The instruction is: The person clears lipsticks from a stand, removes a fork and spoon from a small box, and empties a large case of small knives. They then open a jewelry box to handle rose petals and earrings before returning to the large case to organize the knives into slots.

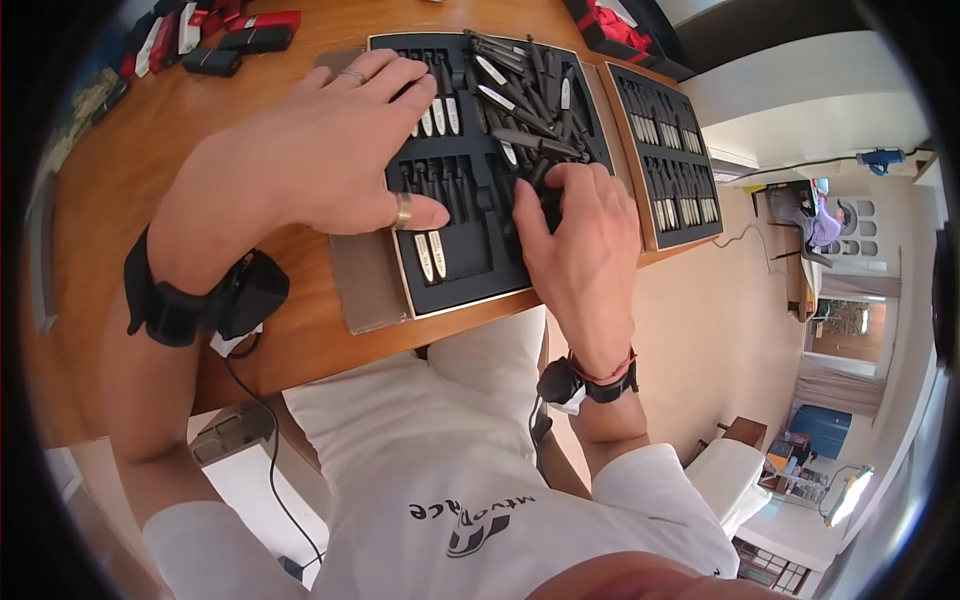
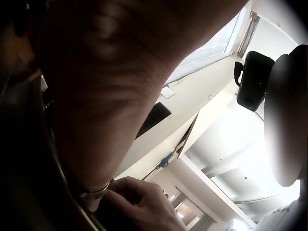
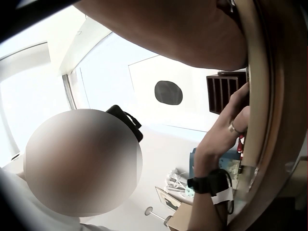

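Note:
A dark tray point(image 1: 470, 285) holds slim dark pieces point(image 1: 455, 190) with white labels in its slots, and a loose heap of dark pieces point(image 1: 535, 95) on its upper right. My left hand point(image 1: 310, 150) lies across the tray's left side, fingers extended over the upper slots, thumb by the lower ones. At the tray's lower middle, below the heap, my right hand point(image 1: 590, 250) reaches in with bent fingers; thumb and index stand apart around dark pieces, and whether they grip one is unclear. The left wrist view shows my left hand point(image 2: 106, 96) close up; tray contents are hidden there.
Another tray point(image 1: 680, 240) with filled slots stands to the right. Red and black items point(image 1: 250, 35) lie at the table's upper left, and a black box point(image 1: 655, 50) with red contents sits at the top. A seated person point(image 1: 825, 222) is far off on the right.

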`<action>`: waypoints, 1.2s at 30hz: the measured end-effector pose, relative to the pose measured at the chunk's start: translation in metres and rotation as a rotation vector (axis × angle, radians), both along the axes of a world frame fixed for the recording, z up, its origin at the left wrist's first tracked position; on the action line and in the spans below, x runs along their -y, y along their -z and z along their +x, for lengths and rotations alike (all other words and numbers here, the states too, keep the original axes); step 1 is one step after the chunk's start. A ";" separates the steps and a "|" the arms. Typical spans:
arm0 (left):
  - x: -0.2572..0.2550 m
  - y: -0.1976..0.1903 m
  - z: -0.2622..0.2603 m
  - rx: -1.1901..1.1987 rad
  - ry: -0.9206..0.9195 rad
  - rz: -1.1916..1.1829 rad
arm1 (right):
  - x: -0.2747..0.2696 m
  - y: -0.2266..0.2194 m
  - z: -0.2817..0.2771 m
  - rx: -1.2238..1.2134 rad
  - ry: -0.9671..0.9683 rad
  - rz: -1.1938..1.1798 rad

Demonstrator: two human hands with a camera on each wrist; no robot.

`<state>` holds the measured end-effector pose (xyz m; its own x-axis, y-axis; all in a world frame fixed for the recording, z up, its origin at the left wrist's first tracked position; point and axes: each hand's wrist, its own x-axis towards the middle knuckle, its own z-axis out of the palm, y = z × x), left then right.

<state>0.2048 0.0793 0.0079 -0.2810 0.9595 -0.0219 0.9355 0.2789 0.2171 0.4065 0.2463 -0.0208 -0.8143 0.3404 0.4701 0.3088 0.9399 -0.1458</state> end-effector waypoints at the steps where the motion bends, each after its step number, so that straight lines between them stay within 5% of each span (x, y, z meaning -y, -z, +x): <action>1: 0.002 0.000 0.000 -0.005 -0.001 -0.001 | 0.000 0.001 -0.003 -0.007 0.006 -0.009; 8: 0.005 0.002 0.001 -0.031 -0.017 -0.027 | 0.012 -0.030 0.005 0.047 0.250 -0.459; 14: 0.002 0.006 0.003 -0.037 -0.019 0.018 | 0.007 -0.006 -0.007 0.086 0.124 -0.108; 20: 0.005 0.004 0.003 -0.045 -0.034 0.013 | 0.006 -0.016 -0.013 0.109 0.254 -0.336; 27: 0.003 0.006 0.004 -0.043 -0.026 0.012 | 0.000 0.004 -0.021 0.002 0.160 -0.076; 36: 0.005 0.010 0.002 -0.051 -0.017 0.018 | -0.003 -0.016 -0.013 -0.120 0.292 -0.434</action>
